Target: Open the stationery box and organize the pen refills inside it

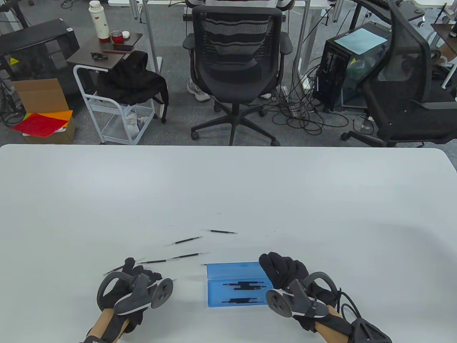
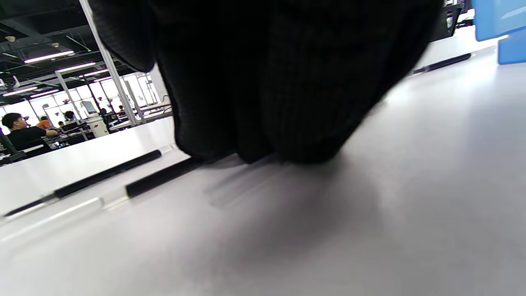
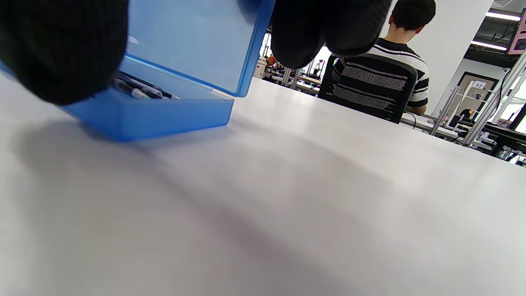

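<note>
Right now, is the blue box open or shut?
Open. The blue box has its lid raised behind the tray, and dark refills lie exposed inside. The right hand holds the lid's edge.

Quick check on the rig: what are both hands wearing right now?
Both the left hand and right hand wear black knit gloves. Each has a dark grey tracker with a ring and a round disc strapped to its back. Black cables run from the right wrist.

I can read one mark only: the number 12 on a white sign point(image 3: 479, 85) in the far background.
</note>
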Tool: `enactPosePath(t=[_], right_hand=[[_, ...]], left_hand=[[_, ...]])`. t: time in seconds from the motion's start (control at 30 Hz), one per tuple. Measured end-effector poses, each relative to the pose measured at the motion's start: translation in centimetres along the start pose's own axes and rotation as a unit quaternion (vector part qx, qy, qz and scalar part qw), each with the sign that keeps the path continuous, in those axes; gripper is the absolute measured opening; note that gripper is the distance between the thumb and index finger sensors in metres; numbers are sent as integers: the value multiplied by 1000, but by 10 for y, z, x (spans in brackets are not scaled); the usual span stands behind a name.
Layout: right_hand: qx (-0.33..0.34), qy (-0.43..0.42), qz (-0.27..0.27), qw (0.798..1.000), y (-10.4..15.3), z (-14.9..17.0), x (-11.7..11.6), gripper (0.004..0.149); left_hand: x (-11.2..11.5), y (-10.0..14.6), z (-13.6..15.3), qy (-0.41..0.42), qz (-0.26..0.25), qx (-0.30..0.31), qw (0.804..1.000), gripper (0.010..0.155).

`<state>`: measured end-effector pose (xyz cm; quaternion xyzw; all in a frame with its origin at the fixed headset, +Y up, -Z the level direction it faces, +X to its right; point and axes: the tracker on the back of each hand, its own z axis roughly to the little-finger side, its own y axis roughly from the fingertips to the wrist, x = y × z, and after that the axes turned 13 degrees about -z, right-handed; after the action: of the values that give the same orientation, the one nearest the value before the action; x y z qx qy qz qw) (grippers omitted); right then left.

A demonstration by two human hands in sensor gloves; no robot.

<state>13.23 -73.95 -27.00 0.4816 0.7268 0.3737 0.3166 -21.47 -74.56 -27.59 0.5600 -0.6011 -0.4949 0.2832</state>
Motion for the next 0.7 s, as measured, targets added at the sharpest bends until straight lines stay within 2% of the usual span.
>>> enactPosePath(t=[0.47, 0.6, 0.7], right_hand=[[-2, 2, 0, 1000, 0, -1, 0, 119], [-2, 1, -1, 1000, 0, -1, 0, 119], [-2, 1, -1, 1000, -1, -1, 0, 119]], left_hand=[[0, 5, -1, 19, -11, 8, 1000, 53], [-12, 8, -2, 21, -33, 12, 999, 53], [-31, 9, -11, 16, -60, 29, 998, 53]])
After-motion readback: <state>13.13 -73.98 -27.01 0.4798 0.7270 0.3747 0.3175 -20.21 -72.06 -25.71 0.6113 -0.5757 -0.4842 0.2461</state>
